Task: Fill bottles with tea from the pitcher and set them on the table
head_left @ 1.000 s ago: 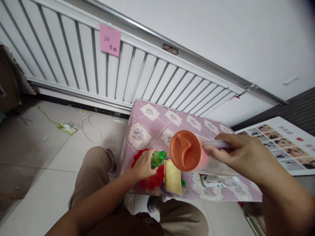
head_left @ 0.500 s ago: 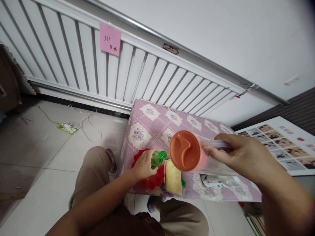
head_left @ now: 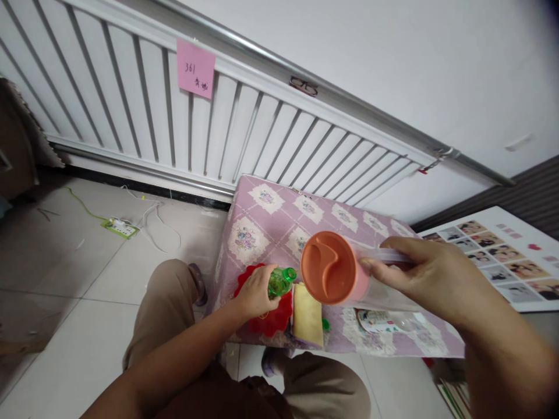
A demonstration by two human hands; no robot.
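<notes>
My left hand point(head_left: 258, 292) is wrapped round a green bottle point(head_left: 280, 281), which is tilted with its uncapped mouth to the right, above a red scalloped dish point(head_left: 273, 321). With my right hand point(head_left: 417, 270) I grip the handle of a clear pitcher point(head_left: 384, 292) with an orange lid point(head_left: 328, 267). The pitcher lies tipped on its side in the air, lid facing left, close to the bottle mouth but apart from it. Below the lid a folded yellow cloth point(head_left: 307, 315) rests on the table, a green cap point(head_left: 325, 325) beside it.
A clear labelled bottle point(head_left: 386, 321) lies under the pitcher on the flowered tablecloth point(head_left: 279, 203). Behind the table stands a white radiator point(head_left: 262, 137) with a pink note point(head_left: 195, 68). A photo board point(head_left: 502, 256) is at the right, a power strip point(head_left: 119, 227) on the floor at left.
</notes>
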